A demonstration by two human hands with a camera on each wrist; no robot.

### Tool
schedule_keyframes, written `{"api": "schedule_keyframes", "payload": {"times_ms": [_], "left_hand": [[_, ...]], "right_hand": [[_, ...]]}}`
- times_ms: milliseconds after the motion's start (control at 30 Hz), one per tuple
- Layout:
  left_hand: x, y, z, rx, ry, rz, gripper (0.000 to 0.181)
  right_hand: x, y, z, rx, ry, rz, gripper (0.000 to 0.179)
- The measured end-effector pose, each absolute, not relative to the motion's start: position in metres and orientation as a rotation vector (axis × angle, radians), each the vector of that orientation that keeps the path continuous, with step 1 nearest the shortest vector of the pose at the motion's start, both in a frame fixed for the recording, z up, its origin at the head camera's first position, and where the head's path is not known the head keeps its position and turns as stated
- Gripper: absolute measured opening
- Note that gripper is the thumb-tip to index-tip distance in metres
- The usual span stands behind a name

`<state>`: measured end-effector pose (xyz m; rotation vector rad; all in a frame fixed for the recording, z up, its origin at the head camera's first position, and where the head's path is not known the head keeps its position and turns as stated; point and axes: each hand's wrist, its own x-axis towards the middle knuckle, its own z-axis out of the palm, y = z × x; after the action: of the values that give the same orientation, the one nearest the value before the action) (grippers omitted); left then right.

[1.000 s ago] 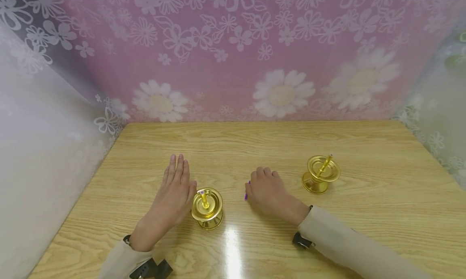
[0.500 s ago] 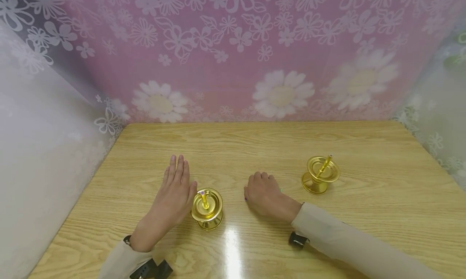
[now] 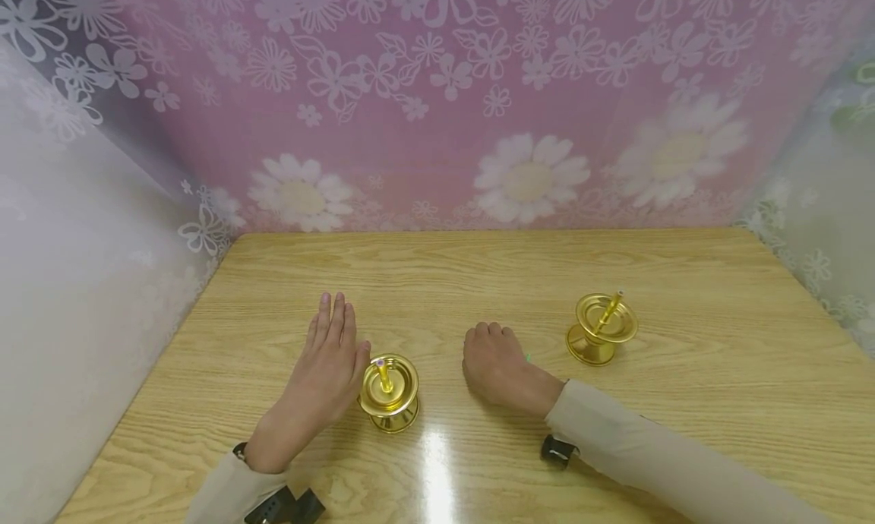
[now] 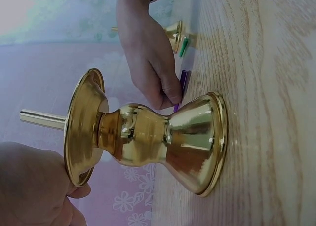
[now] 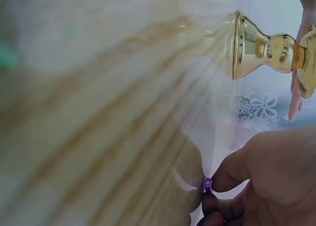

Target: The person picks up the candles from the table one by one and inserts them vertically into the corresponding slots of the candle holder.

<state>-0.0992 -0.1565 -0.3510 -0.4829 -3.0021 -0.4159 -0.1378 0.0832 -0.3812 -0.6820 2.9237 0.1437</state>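
A gold candlestick (image 3: 388, 387) with a wide dish and a thin upright tube stands on the table, left of centre. My left hand (image 3: 326, 368) is beside it, fingers straight and thumb at the dish's rim; the left wrist view shows the hand (image 4: 39, 189) right by that dish. To the right, my right hand (image 3: 497, 366) is low over the table with curled fingers. It pinches a slim purple stick (image 5: 207, 183) between thumb and fingers. From the head the stick is hidden under the hand, but the left wrist view shows part of this purple stick (image 4: 183, 79).
A second gold candlestick (image 3: 601, 328) of the same kind stands farther right. A small green stick (image 4: 183, 46) lies on the table between it and my right hand, mostly hidden from the head. A pink flowered backdrop (image 3: 424, 144) rises behind the table (image 3: 437, 273).
My right hand has shifted slightly left and turned over the purple stick, hiding it from the head view. The green tip now shows beside the right wrist. My left hand stays put.
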Motion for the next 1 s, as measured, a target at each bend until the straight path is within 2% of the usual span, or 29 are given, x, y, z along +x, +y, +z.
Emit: {"api": "schedule_keyframes", "payload": {"times_ms": [233,533,767,1000], "left_hand": [[-0.099,-0.156,-0.351,-0.483,-3.006,-0.417,0.059],[-0.100,-0.156,-0.351,-0.478,-3.000,-0.416,0.059],[-0.098,-0.156,-0.349,-0.477,-3.000,-0.414,0.058],[-0.098,-0.156,-0.350,-0.475,-2.995,-0.426,0.059]], "right_hand": [[-0.140,0.084,-0.383,-0.717,3.007,0.071,0.027],[-0.142,0.086,-0.383,-0.915,3.151,0.078,0.021],[-0.146,0.086,-0.382,-1.056,3.263,-0.086,0.016],[-0.149,0.085,-0.382,-1.185,3.358,-0.291,0.017]]}}
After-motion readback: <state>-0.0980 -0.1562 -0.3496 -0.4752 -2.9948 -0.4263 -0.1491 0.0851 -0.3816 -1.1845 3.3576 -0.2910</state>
